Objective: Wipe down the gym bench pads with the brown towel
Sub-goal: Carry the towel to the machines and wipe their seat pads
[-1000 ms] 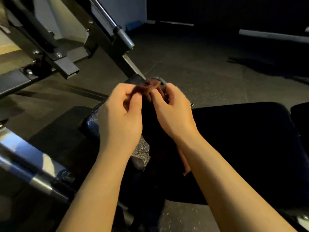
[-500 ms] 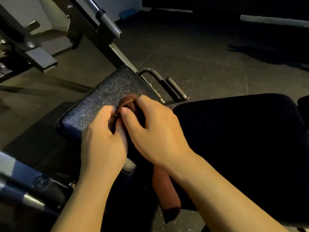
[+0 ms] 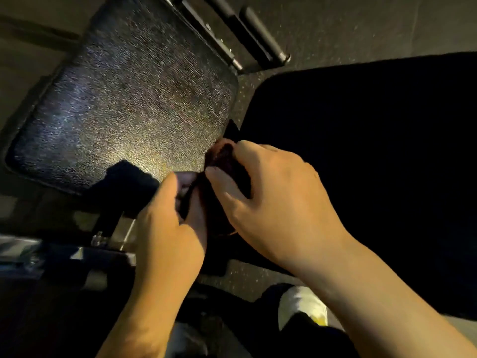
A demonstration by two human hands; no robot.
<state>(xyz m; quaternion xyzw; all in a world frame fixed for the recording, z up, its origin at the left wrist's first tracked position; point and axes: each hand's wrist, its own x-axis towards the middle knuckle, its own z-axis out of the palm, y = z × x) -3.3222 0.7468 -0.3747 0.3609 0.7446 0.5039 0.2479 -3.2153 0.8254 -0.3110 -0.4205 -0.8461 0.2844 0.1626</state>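
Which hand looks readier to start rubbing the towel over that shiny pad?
Probably the right hand. Its fingers curl round the bunched brown towel right at the near edge of the shiny pad. The left hand only pinches the towel lower down, off the pad's edge.

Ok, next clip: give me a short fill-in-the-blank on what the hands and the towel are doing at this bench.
1. Both hands grip the brown ____ between them.
2. The left hand and right hand hold it at the near edge of the textured ____ pad.
3. The darker pad lies to the ____ of the textured one.
4. A ____ shoe shows on the floor below the right forearm.

Missing words: towel; bench; right; white
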